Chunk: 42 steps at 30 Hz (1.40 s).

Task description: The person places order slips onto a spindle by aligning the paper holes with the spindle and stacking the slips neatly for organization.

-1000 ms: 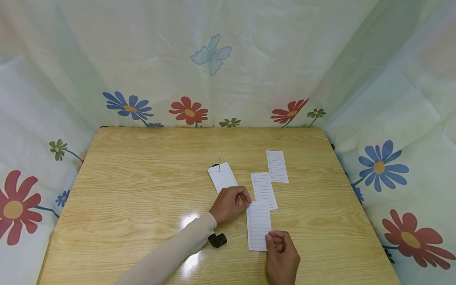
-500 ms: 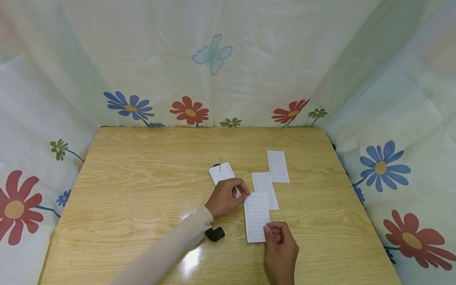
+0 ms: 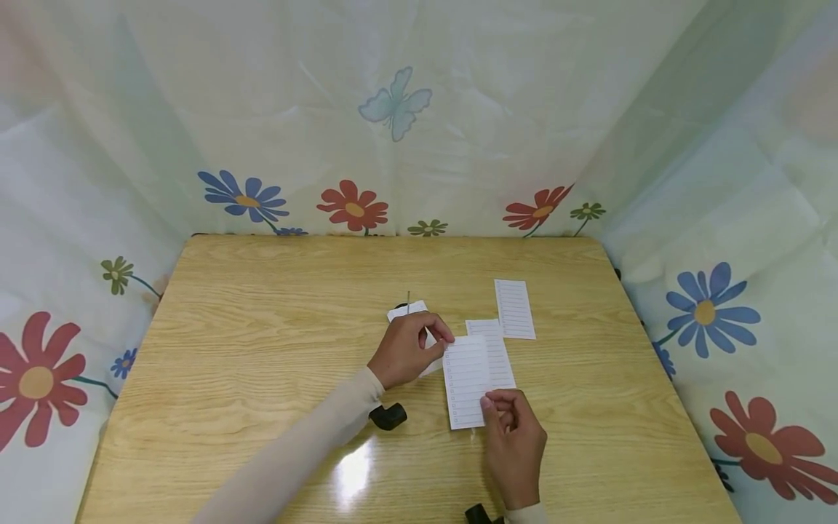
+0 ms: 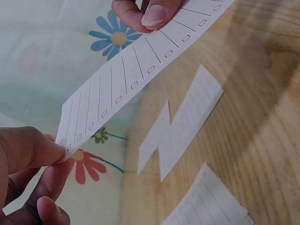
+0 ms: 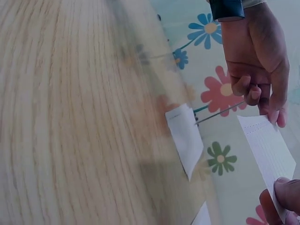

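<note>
A white checklist slip (image 3: 466,382) with ruled lines and small boxes is held up between both hands. My left hand (image 3: 407,353) pinches its far left corner between thumb and fingertips. Lower down, my right hand (image 3: 517,440) pinches the near right edge. The left wrist view shows the slip (image 4: 110,91) raised over the table, stretched flat. Just beyond the left hand stands a thin metal paper spike (image 3: 409,297), with slips (image 3: 395,314) stuck on it. The left hand covers part of these slips in the head view.
Two loose checklist slips lie right of the hands: a nearer slip (image 3: 503,364), partly covered by the held one, and a farther slip (image 3: 515,309). The wooden table (image 3: 262,320) is enclosed by a flowered curtain (image 3: 301,109). Each wrist wears a black device (image 3: 389,417).
Both hands have moved away from the body and slightly left with the slip, toward the spike. The left hand now hides more of the spiked slips. The loose slips stay put.
</note>
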Tool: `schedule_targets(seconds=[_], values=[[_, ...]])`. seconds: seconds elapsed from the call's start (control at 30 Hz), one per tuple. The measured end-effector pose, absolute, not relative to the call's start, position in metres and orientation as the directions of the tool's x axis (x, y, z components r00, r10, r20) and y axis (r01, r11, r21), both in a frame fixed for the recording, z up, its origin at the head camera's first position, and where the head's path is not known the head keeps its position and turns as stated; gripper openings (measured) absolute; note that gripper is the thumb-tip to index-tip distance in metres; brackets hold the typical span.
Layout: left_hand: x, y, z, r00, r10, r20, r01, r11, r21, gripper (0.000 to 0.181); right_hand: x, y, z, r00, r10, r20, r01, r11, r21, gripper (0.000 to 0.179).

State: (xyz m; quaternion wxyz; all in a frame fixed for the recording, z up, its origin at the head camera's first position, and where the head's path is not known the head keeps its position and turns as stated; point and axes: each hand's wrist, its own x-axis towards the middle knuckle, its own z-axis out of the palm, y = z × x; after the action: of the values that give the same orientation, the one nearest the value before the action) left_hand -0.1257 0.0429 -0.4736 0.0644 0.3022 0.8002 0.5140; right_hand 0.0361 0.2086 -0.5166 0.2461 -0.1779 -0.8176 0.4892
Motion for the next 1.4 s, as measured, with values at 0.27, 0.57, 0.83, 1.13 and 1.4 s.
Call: schedule_targets(seconds=[0.27, 0.57, 0.83, 1.13, 1.4], values=[[-0.128, 0.04, -0.474, -0.819, 0.538, 0.197, 0.408, 0.305, 0.861, 0.013, 0.032, 0.207, -0.517, -0.818, 0.532, 0.217, 0.059, 0.454, -0.889, 0.011], [-0.129, 0.039, -0.471, -0.823, 0.531, 0.204, 0.411, 0.307, 0.858, 0.013, 0.03, 0.207, -0.516, -0.827, 0.527, 0.197, 0.082, 0.458, -0.885, 0.009], [-0.13, 0.038, -0.47, -0.823, 0.531, 0.201, 0.41, 0.311, 0.857, 0.012, 0.029, 0.206, -0.516, -0.833, 0.515, 0.204, 0.088, 0.488, -0.868, 0.008], [-0.131, 0.036, -0.467, -0.827, 0.523, 0.207, 0.412, 0.314, 0.855, 0.013, 0.026, 0.207, -0.517, -0.833, 0.508, 0.221, 0.063, 0.483, -0.873, 0.011], [-0.134, 0.034, -0.465, -0.831, 0.517, 0.204, 0.407, 0.317, 0.857, 0.011, 0.022, 0.206, -0.516, -0.84, 0.501, 0.21, 0.051, 0.457, -0.888, 0.01]])
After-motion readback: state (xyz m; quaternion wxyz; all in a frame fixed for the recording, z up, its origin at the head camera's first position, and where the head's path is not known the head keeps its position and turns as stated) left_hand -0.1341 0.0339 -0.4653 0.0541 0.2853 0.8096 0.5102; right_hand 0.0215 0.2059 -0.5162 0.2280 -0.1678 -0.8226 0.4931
